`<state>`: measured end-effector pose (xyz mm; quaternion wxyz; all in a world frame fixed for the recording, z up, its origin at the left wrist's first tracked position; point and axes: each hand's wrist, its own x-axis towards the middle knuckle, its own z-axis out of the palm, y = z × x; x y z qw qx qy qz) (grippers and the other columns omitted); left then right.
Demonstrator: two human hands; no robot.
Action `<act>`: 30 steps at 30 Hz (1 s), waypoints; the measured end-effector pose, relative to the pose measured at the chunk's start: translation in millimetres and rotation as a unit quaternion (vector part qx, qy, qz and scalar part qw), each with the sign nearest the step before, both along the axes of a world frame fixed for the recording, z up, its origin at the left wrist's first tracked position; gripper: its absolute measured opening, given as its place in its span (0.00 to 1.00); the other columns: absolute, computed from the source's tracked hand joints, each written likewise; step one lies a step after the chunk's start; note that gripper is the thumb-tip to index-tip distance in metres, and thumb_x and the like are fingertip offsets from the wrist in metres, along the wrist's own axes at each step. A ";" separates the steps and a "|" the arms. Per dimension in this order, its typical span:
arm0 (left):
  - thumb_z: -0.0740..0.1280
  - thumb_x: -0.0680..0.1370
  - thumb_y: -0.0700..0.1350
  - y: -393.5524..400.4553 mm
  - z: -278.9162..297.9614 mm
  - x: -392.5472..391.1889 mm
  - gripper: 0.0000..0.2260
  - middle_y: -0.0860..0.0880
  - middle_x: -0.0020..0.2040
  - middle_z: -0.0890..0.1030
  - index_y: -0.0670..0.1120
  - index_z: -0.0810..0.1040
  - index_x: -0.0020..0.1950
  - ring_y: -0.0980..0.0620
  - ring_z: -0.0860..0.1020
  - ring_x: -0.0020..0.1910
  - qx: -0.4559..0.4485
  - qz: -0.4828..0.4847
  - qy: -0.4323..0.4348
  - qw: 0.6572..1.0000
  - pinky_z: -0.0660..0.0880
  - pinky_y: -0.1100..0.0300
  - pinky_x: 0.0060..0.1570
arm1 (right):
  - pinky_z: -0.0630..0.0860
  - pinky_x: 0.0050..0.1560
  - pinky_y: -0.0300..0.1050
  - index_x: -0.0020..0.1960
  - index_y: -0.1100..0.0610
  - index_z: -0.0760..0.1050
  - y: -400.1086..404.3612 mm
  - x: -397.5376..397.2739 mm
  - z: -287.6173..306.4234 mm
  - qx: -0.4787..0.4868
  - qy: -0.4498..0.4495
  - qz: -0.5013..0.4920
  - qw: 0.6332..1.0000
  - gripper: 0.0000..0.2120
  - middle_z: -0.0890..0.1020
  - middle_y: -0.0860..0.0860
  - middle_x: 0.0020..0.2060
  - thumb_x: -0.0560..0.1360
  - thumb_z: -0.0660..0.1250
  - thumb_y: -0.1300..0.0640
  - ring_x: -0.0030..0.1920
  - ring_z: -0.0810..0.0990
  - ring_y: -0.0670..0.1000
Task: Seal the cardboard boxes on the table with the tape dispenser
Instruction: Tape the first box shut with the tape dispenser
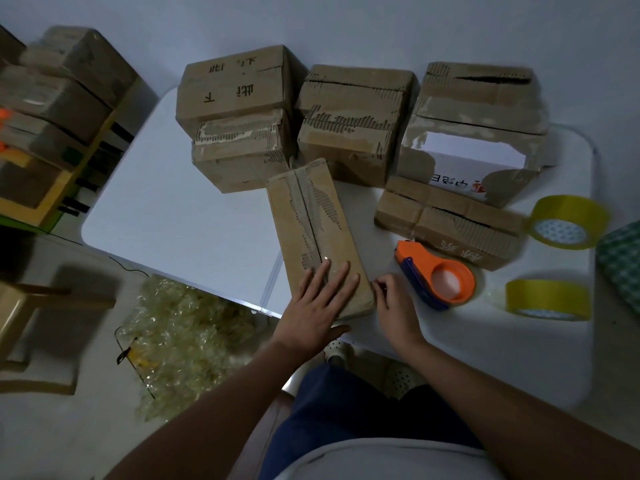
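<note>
Left hand (320, 299) flat on the near box (317, 233); right hand (393, 301) pinching its right edge, I think. Box looks light, worn; I'd grab the dispenser (434, 277) by its orange body

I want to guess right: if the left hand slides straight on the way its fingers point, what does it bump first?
Probably nothing soon: the left hand lies flat on the long brown cardboard box, fingers pointing along its lid. Beyond its far end stands a bigger torn cardboard box.

Dim room, pale floor (52, 427), wooden stool (31, 306) at left.
</note>
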<state>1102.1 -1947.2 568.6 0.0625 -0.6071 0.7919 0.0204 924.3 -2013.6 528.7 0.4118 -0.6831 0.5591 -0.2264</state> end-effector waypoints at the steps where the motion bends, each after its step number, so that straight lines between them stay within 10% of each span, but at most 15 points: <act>1: 0.63 0.76 0.65 -0.3 -0.1 -0.2 0.41 0.46 0.81 0.50 0.49 0.48 0.82 0.40 0.49 0.80 0.002 0.002 -0.001 1.000 0.55 0.41 0.76 | 0.73 0.43 0.51 0.51 0.58 0.71 -0.1 0.8 0.3 0.027 -0.009 -0.003 1.000 0.04 0.76 0.54 0.46 0.81 0.60 0.58 0.45 0.75 0.52; 10: 0.65 0.75 0.66 -0.2 -0.7 0.3 0.43 0.47 0.81 0.51 0.50 0.49 0.82 0.41 0.50 0.80 0.000 0.007 0.011 1.000 0.53 0.42 0.76 | 0.73 0.55 0.46 0.61 0.54 0.72 -23.3 -0.1 -6.5 0.214 0.031 0.064 0.974 0.11 0.77 0.53 0.57 0.82 0.58 0.53 0.58 0.77 0.52; 17: 0.65 0.75 0.65 -0.4 -4.6 0.1 0.43 0.48 0.82 0.50 0.50 0.50 0.82 0.41 0.50 0.80 -0.021 0.003 0.013 1.000 0.50 0.43 0.76 | 0.65 0.70 0.43 0.73 0.49 0.67 6.2 -9.0 45.7 0.265 -0.130 -0.020 0.955 0.19 0.73 0.47 0.69 0.83 0.53 0.48 0.68 0.71 0.46; 25: 0.60 0.76 0.67 -0.5 -3.8 -0.1 0.40 0.48 0.82 0.49 0.51 0.47 0.82 0.43 0.46 0.80 0.017 0.020 0.022 0.999 0.53 0.41 0.75 | 0.72 0.59 0.49 0.79 0.53 0.52 10.1 1.3 70.7 0.099 0.147 0.141 0.974 0.26 0.75 0.55 0.66 0.83 0.55 0.55 0.63 0.76 0.56; 30: 0.55 0.82 0.62 -9.5 25.2 11.7 0.26 0.52 0.81 0.54 0.54 0.62 0.78 0.50 0.47 0.80 -0.033 0.095 0.281 0.954 0.50 0.43 0.77 | 0.68 0.66 0.48 0.79 0.54 0.51 4.5 -13.4 74.8 0.091 0.107 0.152 0.978 0.27 0.62 0.52 0.76 0.83 0.53 0.50 0.72 0.67 0.53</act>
